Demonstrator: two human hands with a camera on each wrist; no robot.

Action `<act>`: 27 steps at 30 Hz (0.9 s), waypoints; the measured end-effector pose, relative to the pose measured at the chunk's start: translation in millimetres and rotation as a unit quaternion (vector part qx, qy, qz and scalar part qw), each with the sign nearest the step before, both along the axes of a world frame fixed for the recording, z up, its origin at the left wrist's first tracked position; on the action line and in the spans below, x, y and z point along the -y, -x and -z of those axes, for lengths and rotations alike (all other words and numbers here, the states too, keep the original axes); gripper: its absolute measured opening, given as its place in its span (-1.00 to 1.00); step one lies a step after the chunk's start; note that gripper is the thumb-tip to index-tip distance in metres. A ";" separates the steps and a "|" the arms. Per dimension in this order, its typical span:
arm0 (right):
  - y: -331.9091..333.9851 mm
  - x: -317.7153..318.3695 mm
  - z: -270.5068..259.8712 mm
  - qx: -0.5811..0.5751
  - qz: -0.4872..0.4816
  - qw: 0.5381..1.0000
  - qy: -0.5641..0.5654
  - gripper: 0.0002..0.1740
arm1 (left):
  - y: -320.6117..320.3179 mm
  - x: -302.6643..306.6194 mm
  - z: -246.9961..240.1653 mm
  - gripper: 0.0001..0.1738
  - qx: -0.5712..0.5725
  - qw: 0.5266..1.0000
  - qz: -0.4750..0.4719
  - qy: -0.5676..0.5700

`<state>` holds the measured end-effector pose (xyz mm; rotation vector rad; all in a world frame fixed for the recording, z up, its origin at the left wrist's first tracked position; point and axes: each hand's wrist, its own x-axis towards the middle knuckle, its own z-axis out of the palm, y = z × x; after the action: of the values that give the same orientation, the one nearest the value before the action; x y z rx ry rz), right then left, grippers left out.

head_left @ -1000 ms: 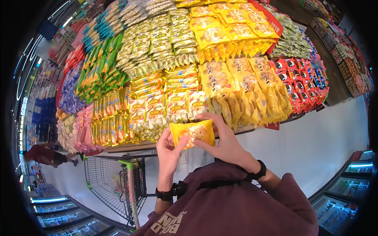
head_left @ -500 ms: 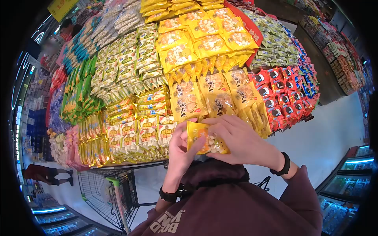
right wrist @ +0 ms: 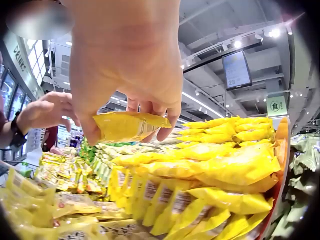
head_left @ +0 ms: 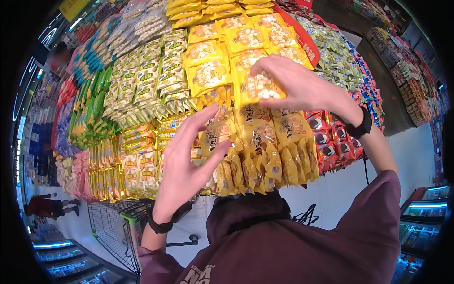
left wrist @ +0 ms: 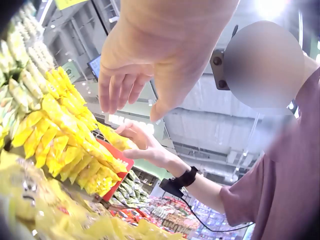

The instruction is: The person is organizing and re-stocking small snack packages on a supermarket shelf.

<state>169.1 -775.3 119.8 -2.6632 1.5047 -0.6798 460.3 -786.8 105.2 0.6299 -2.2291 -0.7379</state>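
My right hand [head_left: 305,87] pinches a yellow snack bag [head_left: 250,85] between thumb and fingers. The bag has a clear window with small round, pale pieces showing. In the right wrist view, the held bag [right wrist: 127,127] hangs flat below the palm, above the piled yellow bags [right wrist: 215,165]. Matching yellow bags [head_left: 208,73] lie stacked in rows beside it in the head view. My left hand [head_left: 187,158] holds nothing, its fingers spread and thumb apart. It hovers over the front edge of the display, by the tan-yellow cookie bags [head_left: 257,135].
Red packets [head_left: 328,137] fill the display's right side, and a red divider board [head_left: 302,40] borders the yellow bags. Green-and-white packets [head_left: 146,75] lie to the left. A shopping cart [head_left: 111,225] stands at lower left, with a person [head_left: 47,207] beyond it.
Both hands held the yellow bag close to the body. The left hand has let go and moved left; the right hand has carried the bag forward over the stacked yellow bags.
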 end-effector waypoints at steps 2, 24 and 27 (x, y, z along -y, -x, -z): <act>19.6 28.8 3.1 -0.010 -0.014 0.999 0.043 -0.49 | 16.6 21.6 -7.9 -0.43 0.045 0.995 0.014 0.086; 51.3 56.7 46.7 -0.115 0.035 0.980 0.157 -0.52 | 114.0 125.3 32.7 -0.50 0.197 0.905 0.016 0.377; 49.1 56.4 45.0 -0.131 0.044 0.978 0.155 -0.51 | 115.5 125.5 31.3 -0.48 0.192 0.903 0.007 0.385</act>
<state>120.1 -831.7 74.8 -3.0356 1.7160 -0.6356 344.8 -912.3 74.0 0.3678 -2.6102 0.3232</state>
